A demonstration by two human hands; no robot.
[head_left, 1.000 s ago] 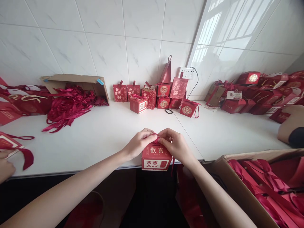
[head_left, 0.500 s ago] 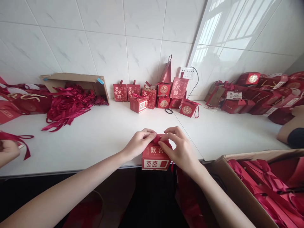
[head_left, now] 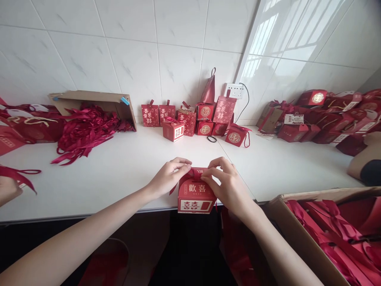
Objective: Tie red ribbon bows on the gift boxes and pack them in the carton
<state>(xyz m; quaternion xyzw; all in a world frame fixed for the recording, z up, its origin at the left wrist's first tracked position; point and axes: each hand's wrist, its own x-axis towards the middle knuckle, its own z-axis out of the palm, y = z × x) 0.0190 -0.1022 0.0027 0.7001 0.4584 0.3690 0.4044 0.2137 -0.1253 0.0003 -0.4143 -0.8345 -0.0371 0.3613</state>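
Observation:
A red gift box (head_left: pixel 197 194) with gold and white Chinese characters stands upright at the table's front edge, right before me. Across its top lies a dark red ribbon (head_left: pixel 195 173), gathered into a bow. My left hand (head_left: pixel 170 174) pinches the ribbon on the left side, thumb against fingers. From the other side, my right hand (head_left: pixel 228 183) is closed on the ribbon with thumb and index finger, the other fingers curled above. One ribbon tail hangs down at the box's left, below my left hand.
A tipped cardboard box (head_left: pixel 131 115) spills loose red ribbons (head_left: pixel 86 131) at back left. Finished-looking small boxes (head_left: pixel 173 131) line the wall. An open carton (head_left: pixel 276 202) of ribboned red boxes stands at right. Another person's hand (head_left: pixel 8 190) holds ribbon at far left.
My hands have drawn apart on the box top, the left one moving left. The bow between them now shows more fully, and a tail appears at the left.

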